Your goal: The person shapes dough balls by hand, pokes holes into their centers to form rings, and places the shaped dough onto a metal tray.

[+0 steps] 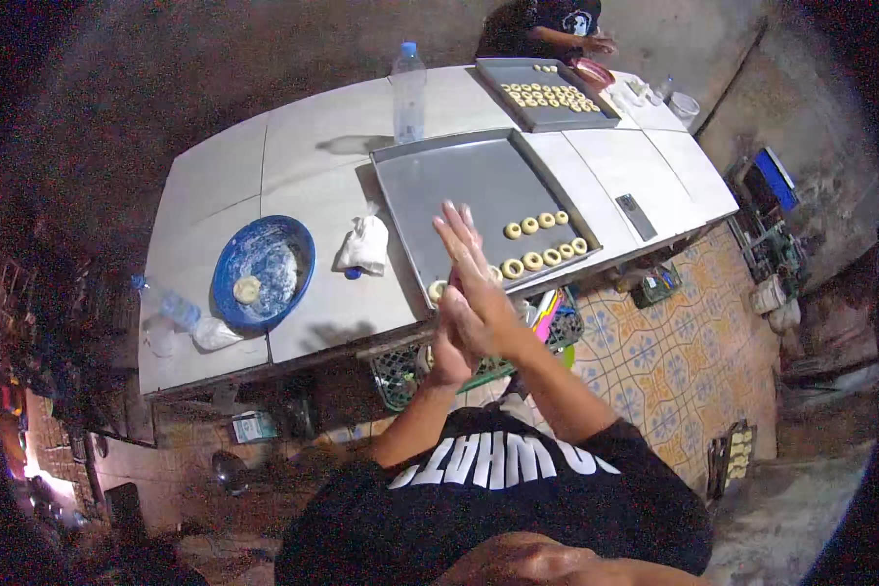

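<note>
My left hand point(451, 354) and my right hand point(477, 291) are pressed palm to palm over the front edge of a large grey baking tray point(439, 186). My right hand's fingers point up and away, stretched straight; most of the left hand's fingers are hidden behind it. Whatever lies between the palms, if anything, cannot be seen. Ring-shaped pieces of dough point(532, 262) sit in two short rows at the tray's right front. Another pale dough piece point(438, 290) shows just left of my hands.
Left of the tray are a white cloth bag point(364, 244) and a blue basin point(308, 256) holding flour and dough. A water bottle point(409, 98) stands behind. Beyond, a co-worker's hand point(599, 45) is near a second filled tray point(547, 122). A phone point(637, 217) lies right; below is a crate point(396, 381).
</note>
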Demonstrator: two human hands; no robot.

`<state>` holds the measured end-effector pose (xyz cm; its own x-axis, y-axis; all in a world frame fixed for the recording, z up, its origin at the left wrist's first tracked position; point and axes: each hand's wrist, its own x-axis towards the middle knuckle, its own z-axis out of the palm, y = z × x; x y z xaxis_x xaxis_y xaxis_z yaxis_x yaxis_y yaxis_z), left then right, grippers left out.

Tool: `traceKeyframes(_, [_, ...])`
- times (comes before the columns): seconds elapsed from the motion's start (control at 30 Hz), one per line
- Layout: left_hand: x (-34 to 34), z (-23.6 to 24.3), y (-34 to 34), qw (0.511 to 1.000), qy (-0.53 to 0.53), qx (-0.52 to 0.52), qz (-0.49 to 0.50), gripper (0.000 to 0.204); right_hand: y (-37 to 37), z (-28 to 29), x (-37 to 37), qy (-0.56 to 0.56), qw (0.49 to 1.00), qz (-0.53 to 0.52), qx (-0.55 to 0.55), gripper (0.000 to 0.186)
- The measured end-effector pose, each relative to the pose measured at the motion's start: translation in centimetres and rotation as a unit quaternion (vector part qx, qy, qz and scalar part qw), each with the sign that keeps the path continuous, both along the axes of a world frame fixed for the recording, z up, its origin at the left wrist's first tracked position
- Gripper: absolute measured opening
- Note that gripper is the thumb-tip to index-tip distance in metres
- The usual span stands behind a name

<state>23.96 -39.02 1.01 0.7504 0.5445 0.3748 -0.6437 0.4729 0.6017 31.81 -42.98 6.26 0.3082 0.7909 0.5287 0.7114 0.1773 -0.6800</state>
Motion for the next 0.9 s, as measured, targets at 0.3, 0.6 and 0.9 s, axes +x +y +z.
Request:
traceKeyframes(0.3, [0.9,-4.3,4.0,0.985,-0.116,-0.123,0.021,0.074,-0.4,-4.9,-4.1,-0.054,0.991,0.103,-0.065,0.07])
traceKeyframes(0.6, [1.4,-4.5,5.6,0.986,-0.04,-0.158,0.033,0.078,-2.1,-5.6,-2.9,-0.099,0.983,0.052,-0.147,0.076])
traceKeyframes(0.9, [1.0,-2.3,2.8,0.982,-0.034,-0.182,-0.036,0.075,-2.0,-2.9,0.4,-0.201,0.964,-0.049,-0.164,0.075])
